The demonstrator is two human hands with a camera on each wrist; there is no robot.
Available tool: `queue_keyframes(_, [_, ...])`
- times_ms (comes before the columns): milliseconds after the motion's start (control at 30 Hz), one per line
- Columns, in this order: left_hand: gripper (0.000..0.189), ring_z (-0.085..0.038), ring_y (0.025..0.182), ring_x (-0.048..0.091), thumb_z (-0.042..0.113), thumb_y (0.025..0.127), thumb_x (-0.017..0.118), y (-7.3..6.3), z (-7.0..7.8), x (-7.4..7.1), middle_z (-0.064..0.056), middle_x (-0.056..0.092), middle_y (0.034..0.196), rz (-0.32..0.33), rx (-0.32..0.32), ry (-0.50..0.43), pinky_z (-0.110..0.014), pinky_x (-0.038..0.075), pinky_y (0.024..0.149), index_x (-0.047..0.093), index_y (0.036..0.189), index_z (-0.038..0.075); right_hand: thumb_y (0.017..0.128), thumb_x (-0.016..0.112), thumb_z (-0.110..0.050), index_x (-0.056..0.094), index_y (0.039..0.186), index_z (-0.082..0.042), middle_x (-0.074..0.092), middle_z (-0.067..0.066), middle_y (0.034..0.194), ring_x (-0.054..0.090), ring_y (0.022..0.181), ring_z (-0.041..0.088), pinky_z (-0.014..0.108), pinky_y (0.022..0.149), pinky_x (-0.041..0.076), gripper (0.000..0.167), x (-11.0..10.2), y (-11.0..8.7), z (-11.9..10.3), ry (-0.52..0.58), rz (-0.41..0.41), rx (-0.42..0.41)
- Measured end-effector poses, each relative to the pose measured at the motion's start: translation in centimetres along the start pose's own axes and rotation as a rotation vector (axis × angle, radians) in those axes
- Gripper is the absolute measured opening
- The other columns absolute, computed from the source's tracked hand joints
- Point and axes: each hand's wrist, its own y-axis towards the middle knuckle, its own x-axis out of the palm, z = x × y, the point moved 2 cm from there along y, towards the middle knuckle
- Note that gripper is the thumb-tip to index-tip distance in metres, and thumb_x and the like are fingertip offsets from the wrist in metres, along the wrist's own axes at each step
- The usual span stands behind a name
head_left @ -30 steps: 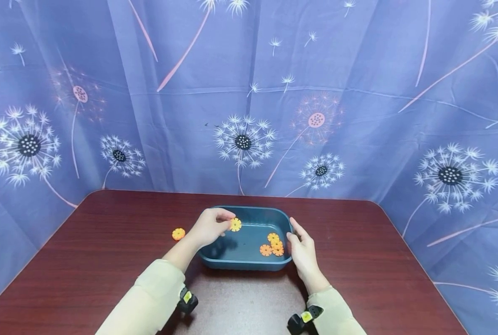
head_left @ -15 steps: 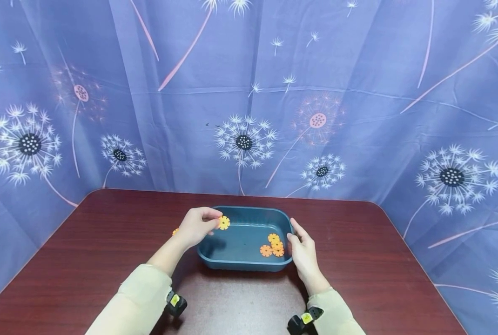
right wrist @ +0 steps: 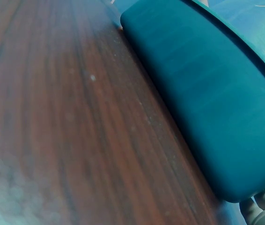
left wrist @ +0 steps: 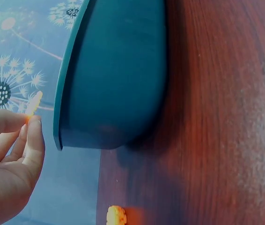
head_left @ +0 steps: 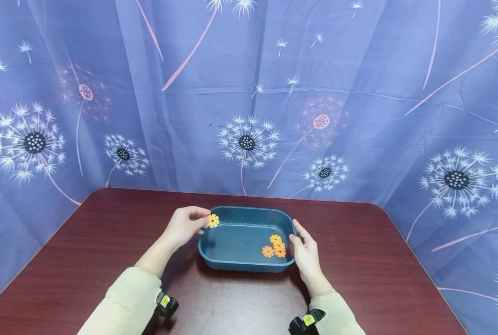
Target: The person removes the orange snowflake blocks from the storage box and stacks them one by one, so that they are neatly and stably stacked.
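Observation:
Between thumb and index finger my left hand (head_left: 185, 226) pinches a yellow, flower-shaped notched disc (head_left: 213, 220), held up over the left rim of a dark teal tub (head_left: 249, 267). In the left wrist view the same disc (left wrist: 35, 104) is seen nearly edge-on, beside the tub's end wall (left wrist: 118, 70). My right hand (head_left: 306, 256) holds the tub's right end, thumb at the rim and fingers along the outside. Several yellow and orange discs (head_left: 279, 246) lie together on the tub floor near that end.
A small stack of orange-yellow discs (left wrist: 116, 215) lies on the dark red wooden table (head_left: 119, 232) left of the tub; the left hand and forearm hide it in the head view. A blue dandelion-print curtain (head_left: 182, 139) hangs behind the table.
With the disc pinched in it, my left hand has moved left from above the tub's inside to its left rim, covering the discs on the table. The right hand stays on the tub.

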Motion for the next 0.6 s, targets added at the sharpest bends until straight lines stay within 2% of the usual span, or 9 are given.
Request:
queue_keyframes(67, [0.025, -0.028, 0.078, 0.067, 0.002, 0.086, 0.063, -0.1, 0.0, -0.2, -0.015, 0.069, 0.089, 0.007, -0.002, -0.001, -0.036, 0.058, 0.068, 0.065, 0.111, -0.003, 0.097, 0.046, -0.01, 0.038, 0.146, -0.015, 0.033, 0.006, 0.153, 0.033, 0.136, 0.018, 0.02, 0.093, 0.039, 0.05, 0.0, 0.0, 0.0, -0.007, 0.0, 0.005])
queue_keyframes(133, [0.025, -0.026, 0.077, 0.067, 0.002, 0.086, 0.063, -0.1, -0.1, -0.5, -0.015, 0.069, 0.088, 0.021, -0.006, -0.005, -0.036, 0.058, 0.068, 0.065, 0.111, -0.003, 0.097, 0.045, -0.01, 0.037, 0.146, -0.016, 0.033, 0.006, 0.153, 0.034, 0.134, 0.018, 0.016, 0.087, 0.038, 0.05, 0.0, 0.0, -0.1, -0.013, -0.002, 0.005])
queue_keyframes(233, [0.026, -0.019, 0.074, 0.067, 0.001, 0.086, 0.062, -0.1, -0.2, -0.8, -0.017, 0.069, 0.091, 0.033, -0.004, -0.002, -0.037, 0.058, 0.068, 0.065, 0.111, -0.005, 0.097, 0.045, -0.011, 0.037, 0.146, -0.016, 0.033, 0.006, 0.152, 0.041, 0.126, 0.022, 0.018, 0.083, 0.04, 0.05, 0.0, 0.0, -0.1, -0.016, -0.005, -0.003])
queue_keyframes(333, [0.027, -0.016, 0.071, 0.066, 0.002, 0.087, 0.062, 0.0, -0.5, -1.2, -0.018, 0.069, 0.092, 0.044, -0.013, 0.006, -0.037, 0.058, 0.069, 0.064, 0.112, -0.005, 0.097, 0.045, -0.011, 0.037, 0.146, -0.017, 0.034, 0.007, 0.152, 0.042, 0.118, 0.023, 0.026, 0.083, 0.041, 0.05, 0.0, 0.1, 0.0, -0.018, -0.002, -0.008])
queue_keyframes(433, [0.028, -0.022, 0.071, 0.068, 0.004, 0.088, 0.062, -0.1, -0.9, -1.7, -0.018, 0.069, 0.094, 0.053, -0.034, 0.015, -0.04, 0.058, 0.071, 0.064, 0.114, -0.004, 0.097, 0.045, -0.01, 0.037, 0.146, -0.016, 0.034, 0.007, 0.152, 0.041, 0.124, 0.023, 0.032, 0.091, 0.041, 0.05, 0.0, 0.1, 0.0, -0.015, -0.001, -0.004])
queue_keyframes(467, [0.028, -0.025, 0.072, 0.068, 0.004, 0.088, 0.062, -0.1, -1.0, -1.8, -0.018, 0.069, 0.094, 0.057, -0.038, 0.015, -0.04, 0.058, 0.071, 0.063, 0.114, -0.005, 0.097, 0.045, -0.01, 0.037, 0.146, -0.016, 0.032, 0.007, 0.153, 0.037, 0.131, 0.02, 0.035, 0.097, 0.039, 0.05, 0.0, 0.1, 0.0, -0.011, -0.002, -0.005])
queue_keyframes(600, [0.029, -0.03, 0.08, 0.069, 0.004, 0.088, 0.059, -0.3, -1.7, -2.5, -0.018, 0.068, 0.098, 0.077, -0.055, 0.004, -0.042, 0.057, 0.074, 0.063, 0.115, -0.004, 0.097, 0.045, -0.009, 0.037, 0.146, -0.014, 0.032, 0.008, 0.153, 0.03, 0.138, 0.02, 0.041, 0.106, 0.034, 0.05, 0.0, 0.1, 0.1, 0.008, -0.003, -0.005])
